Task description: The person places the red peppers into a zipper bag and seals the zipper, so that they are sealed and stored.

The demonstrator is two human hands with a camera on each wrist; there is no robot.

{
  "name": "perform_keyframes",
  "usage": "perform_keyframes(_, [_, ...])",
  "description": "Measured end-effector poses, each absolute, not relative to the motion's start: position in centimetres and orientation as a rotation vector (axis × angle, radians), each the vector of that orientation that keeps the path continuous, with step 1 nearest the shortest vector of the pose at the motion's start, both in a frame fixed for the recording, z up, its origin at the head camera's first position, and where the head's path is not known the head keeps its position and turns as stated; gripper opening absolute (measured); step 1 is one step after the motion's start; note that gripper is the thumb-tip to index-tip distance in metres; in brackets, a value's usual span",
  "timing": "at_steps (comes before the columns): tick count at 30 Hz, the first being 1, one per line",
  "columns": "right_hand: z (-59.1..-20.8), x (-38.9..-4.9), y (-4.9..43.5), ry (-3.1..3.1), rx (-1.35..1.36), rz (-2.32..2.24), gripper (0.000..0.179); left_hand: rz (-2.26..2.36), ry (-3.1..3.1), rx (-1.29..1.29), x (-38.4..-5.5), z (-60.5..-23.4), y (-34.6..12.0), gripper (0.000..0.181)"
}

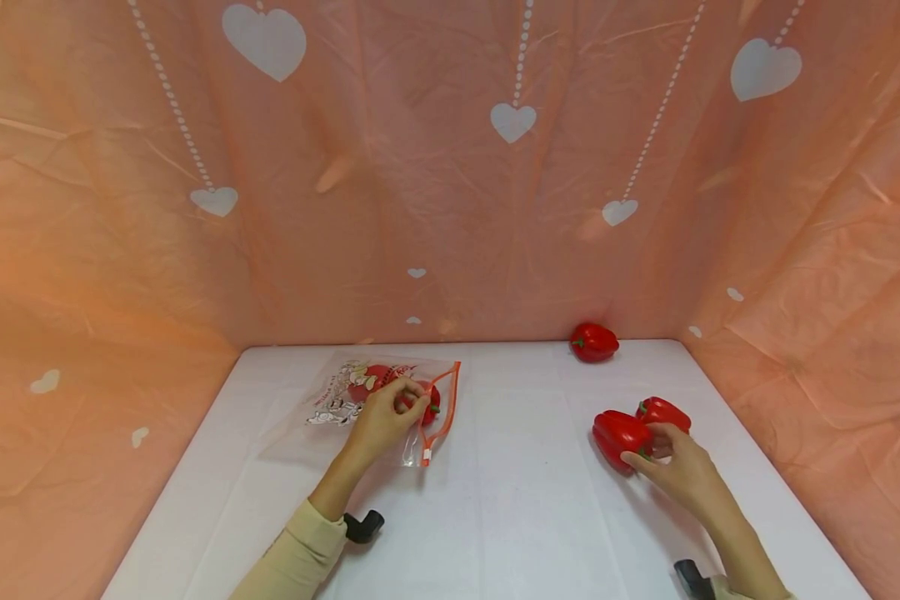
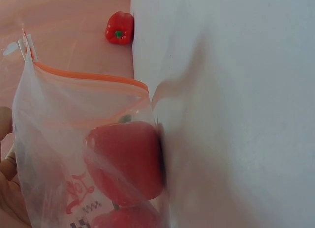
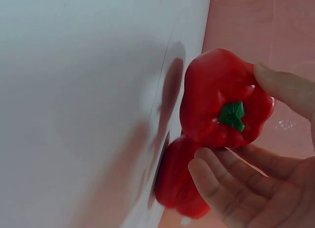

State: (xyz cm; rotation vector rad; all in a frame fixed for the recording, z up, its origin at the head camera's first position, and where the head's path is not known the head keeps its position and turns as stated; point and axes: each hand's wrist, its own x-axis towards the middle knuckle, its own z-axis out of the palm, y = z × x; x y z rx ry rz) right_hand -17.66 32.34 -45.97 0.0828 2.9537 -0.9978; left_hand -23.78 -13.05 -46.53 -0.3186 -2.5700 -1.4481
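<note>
My left hand (image 1: pixel 384 419) pinches the upper side of a clear printed zip bag (image 1: pixel 326 396) near its orange-trimmed mouth, which gapes toward the right. Inside the bag lie red bell peppers, one (image 2: pixel 125 161) close to the mouth and another behind it. At the right, my right hand (image 1: pixel 682 467) grips a red bell pepper (image 3: pixel 216 95) between thumb and fingers, its green stem toward the palm. This pepper appears slightly raised from the table. Right beside it, another red bell pepper (image 1: pixel 666 410) rests on the table, partly hidden by the held one and the hand.
One more red bell pepper (image 1: pixel 594 342) lies at the table's back edge, right of centre. A white cloth covers the table (image 1: pixel 510 500). Orange sheeting (image 1: pixel 435 208) with white hearts hangs behind and along both sides. Black wrist mounts (image 1: pixel 363 527) stick out from the sleeves.
</note>
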Motion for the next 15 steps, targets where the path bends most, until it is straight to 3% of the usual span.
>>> perform_keyframes(15, [-46.2,-19.2,28.1,2.965,-0.122,-1.096,0.075,-1.433,-2.592,-0.318,-23.8,-46.7,-12.9,0.008])
